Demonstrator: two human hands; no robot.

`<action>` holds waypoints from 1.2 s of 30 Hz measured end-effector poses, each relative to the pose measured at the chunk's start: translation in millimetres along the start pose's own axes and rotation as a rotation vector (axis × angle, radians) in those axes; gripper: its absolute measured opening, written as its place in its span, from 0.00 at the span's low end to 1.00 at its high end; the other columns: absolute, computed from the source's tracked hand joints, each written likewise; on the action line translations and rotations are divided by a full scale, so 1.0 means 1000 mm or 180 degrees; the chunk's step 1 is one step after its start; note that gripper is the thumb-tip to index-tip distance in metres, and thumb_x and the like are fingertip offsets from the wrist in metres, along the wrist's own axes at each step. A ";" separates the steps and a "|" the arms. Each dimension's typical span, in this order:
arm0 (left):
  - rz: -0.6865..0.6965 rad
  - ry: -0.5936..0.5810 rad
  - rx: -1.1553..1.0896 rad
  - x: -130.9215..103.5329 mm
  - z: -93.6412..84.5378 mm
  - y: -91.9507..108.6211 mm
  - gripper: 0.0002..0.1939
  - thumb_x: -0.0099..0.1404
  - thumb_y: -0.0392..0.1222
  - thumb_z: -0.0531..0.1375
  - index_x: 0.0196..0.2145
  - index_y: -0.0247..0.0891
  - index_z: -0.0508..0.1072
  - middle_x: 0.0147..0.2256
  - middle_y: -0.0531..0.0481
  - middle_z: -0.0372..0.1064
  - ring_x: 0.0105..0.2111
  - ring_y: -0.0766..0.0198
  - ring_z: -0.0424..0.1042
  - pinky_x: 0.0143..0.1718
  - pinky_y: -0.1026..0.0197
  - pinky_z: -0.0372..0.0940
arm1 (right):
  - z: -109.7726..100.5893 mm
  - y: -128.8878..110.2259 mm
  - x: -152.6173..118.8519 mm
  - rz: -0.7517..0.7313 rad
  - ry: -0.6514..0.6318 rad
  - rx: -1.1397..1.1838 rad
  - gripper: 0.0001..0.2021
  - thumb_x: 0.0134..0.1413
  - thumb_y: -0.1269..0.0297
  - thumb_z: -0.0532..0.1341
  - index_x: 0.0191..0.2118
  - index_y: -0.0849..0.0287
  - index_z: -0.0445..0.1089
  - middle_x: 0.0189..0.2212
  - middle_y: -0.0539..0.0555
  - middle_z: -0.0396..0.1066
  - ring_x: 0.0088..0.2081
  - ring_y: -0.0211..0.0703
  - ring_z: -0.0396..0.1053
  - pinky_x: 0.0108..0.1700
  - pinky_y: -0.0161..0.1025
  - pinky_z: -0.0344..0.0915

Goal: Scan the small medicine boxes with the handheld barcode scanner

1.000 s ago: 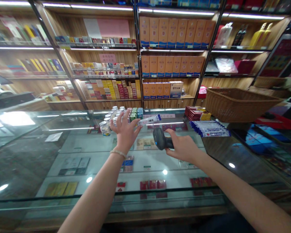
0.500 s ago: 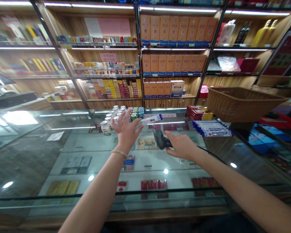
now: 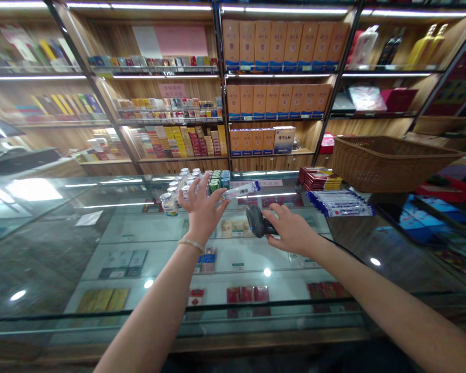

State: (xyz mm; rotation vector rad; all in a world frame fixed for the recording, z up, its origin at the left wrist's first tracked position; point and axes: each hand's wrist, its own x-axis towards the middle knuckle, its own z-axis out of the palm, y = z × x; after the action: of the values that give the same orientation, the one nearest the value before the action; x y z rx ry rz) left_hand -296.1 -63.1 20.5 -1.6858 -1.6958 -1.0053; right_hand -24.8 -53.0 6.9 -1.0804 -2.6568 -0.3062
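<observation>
My left hand pinches one end of a slim white-and-blue wrapped packet, with a barcode showing on its face. The other fingers are spread, in front of several small white-capped bottles and green-and-blue small containers. To the right, my right hand holds a black handheld barcode scanner by its handle, with the scanner's head just below the packet and apart from it. Its cable runs back under my right forearm.
A glass display counter spans the front, with packs on shelves inside. At right lie a row of blue-and-white packets, a stack of red packs and a wicker basket. A paper slip lies at left. Stocked shelves stand behind.
The fingers of my right hand have shifted on the scanner's handle, the index finger lifting. My left hand and the packet have hardly moved.
</observation>
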 end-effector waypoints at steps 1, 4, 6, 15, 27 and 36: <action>-0.0006 -0.0007 0.0003 0.000 0.000 0.000 0.10 0.64 0.49 0.69 0.44 0.52 0.82 0.71 0.48 0.59 0.70 0.39 0.54 0.69 0.27 0.34 | 0.001 0.001 0.000 -0.0023 0.0030 -0.0001 0.29 0.61 0.56 0.59 0.65 0.60 0.63 0.64 0.68 0.63 0.57 0.61 0.65 0.45 0.50 0.72; -0.0022 -0.0038 0.0012 0.000 -0.001 0.000 0.11 0.64 0.49 0.69 0.44 0.52 0.82 0.71 0.48 0.59 0.70 0.39 0.54 0.69 0.27 0.34 | 0.005 0.002 -0.001 -0.0063 0.0118 -0.0018 0.29 0.61 0.57 0.60 0.65 0.61 0.64 0.66 0.69 0.61 0.59 0.64 0.64 0.52 0.56 0.70; -0.0030 -0.0053 0.0011 0.000 -0.001 0.000 0.11 0.64 0.50 0.69 0.44 0.52 0.82 0.71 0.48 0.59 0.70 0.39 0.54 0.69 0.27 0.34 | 0.009 0.003 -0.002 -0.0094 0.0231 -0.0009 0.29 0.60 0.57 0.61 0.65 0.62 0.64 0.69 0.69 0.58 0.64 0.66 0.60 0.57 0.59 0.66; 0.0013 -0.0079 -0.0014 -0.001 -0.001 0.001 0.11 0.65 0.50 0.68 0.45 0.51 0.82 0.71 0.47 0.58 0.70 0.40 0.53 0.69 0.27 0.32 | 0.015 0.001 -0.005 -0.0093 0.0497 0.0077 0.28 0.62 0.52 0.61 0.64 0.62 0.65 0.74 0.72 0.49 0.73 0.67 0.47 0.69 0.71 0.47; 0.0375 -0.0119 -0.0195 -0.001 -0.012 0.024 0.12 0.65 0.51 0.68 0.46 0.52 0.82 0.71 0.44 0.58 0.70 0.39 0.53 0.69 0.27 0.34 | -0.015 0.035 0.016 0.0227 0.1543 0.0048 0.20 0.69 0.51 0.57 0.59 0.56 0.67 0.66 0.66 0.61 0.71 0.59 0.52 0.72 0.63 0.45; 0.0664 -0.0340 -0.0256 -0.007 -0.018 0.044 0.13 0.66 0.51 0.67 0.47 0.53 0.82 0.71 0.45 0.57 0.69 0.40 0.54 0.69 0.27 0.36 | -0.005 0.039 0.014 -0.0053 0.1842 -0.0544 0.09 0.69 0.60 0.58 0.49 0.49 0.74 0.62 0.56 0.69 0.68 0.52 0.57 0.70 0.57 0.41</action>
State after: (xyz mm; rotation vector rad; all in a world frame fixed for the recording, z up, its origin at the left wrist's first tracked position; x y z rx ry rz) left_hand -254.1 -83.9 30.9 -1.9538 -1.5230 -0.9103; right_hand -6.4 -18.3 19.6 -0.8495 -2.1489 -0.7362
